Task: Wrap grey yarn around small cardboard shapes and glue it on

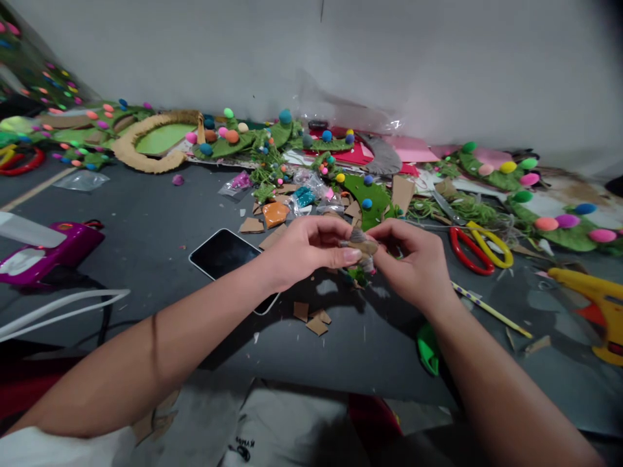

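Observation:
Above the middle of the dark table, my left hand (324, 246) pinches a small grey and tan craft piece (363, 245) between thumb and fingers. My right hand (411, 259) is closed at the piece's right side, its fingertips touching or gripping it. Bits of green with small coloured dots show just below the piece, and I cannot tell whether they are part of it. A smartphone (226, 256) lies under my left wrist with its dark screen up. Small cardboard squares (314, 318) are scattered on the table below my hands.
Red-handled and yellow-handled scissors (479, 250), a pencil (491, 310) and a yellow glue gun (594, 301) lie to the right. At left is a purple device (53, 253) with a cable. Green felt pieces with pompoms (233, 143) and a tan ring (146, 144) line the wall.

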`<state>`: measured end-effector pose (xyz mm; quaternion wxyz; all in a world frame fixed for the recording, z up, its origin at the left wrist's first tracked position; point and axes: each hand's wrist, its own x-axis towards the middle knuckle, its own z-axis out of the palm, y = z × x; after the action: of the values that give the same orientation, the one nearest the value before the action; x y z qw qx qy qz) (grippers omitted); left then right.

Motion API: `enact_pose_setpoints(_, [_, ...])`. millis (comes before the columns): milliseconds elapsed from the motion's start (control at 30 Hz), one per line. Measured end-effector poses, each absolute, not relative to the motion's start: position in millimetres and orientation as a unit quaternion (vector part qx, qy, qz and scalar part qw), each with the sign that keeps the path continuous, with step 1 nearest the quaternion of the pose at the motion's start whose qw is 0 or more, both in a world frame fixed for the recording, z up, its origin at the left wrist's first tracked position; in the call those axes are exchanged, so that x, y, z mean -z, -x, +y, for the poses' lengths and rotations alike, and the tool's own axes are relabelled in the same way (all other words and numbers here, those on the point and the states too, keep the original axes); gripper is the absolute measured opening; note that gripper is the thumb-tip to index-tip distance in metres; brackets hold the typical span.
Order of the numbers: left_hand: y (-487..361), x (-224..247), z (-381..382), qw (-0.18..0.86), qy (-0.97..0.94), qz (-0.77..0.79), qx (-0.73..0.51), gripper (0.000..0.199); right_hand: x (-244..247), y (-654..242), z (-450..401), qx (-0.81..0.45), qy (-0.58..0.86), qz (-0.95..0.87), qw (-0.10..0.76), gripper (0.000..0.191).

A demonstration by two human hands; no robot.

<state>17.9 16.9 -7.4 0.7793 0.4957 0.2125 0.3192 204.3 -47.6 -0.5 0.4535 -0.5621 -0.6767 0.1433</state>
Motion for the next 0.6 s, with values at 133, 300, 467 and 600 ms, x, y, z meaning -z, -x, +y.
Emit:
enact_pose_setpoints(133, [-16.7,5.5,20.0,0.75,-0.509,0.23,-0.354,0.027,1.8,-201.1,-49.4,-0.135,0.53,-0.716,0.433,0.01])
enact_pose_setpoints(300, [-14.9,4.2,24.2,0.66,-0.538,0.326,-0.411,0.03,5.2,-205.6,-48.3,-0.092,0.469,-0.795,0.373,0.01])
enact_pose_setpoints(467, [-14.2,3.0,26.0,0.542,-0.63,0.398,-0.389,0.032,7.2,-210.5,-47.0,-0.078,0.462,-0.821,0.325,0.014])
enact_pose_setpoints(600, [-13.2,4.3,25.6,0.465,-0.704,0.396,-0.363,0.03,8.6,-210.5,-47.9,-0.09,0.459,-0.829,0.307,0.015])
